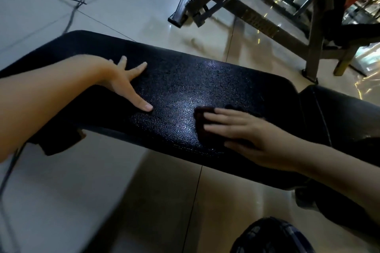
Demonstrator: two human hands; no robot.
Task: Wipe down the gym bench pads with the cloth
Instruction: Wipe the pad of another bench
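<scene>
Dark cloth (199, 118) lies flat under the right hand's (246, 135) straight fingers (222, 114), left hand (121, 82) splayed bracing the pad (185, 80); best keep even pressure, overlapping strokes.

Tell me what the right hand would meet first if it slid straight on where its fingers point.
Only bare black textured bench pad lies ahead at first, then probably the thumb of the left hand, which rests on that pad. The right hand presses a dark cloth.

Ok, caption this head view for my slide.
Right hand presses a dark cloth onto the black bench pad; left hand rests alongside.
</scene>
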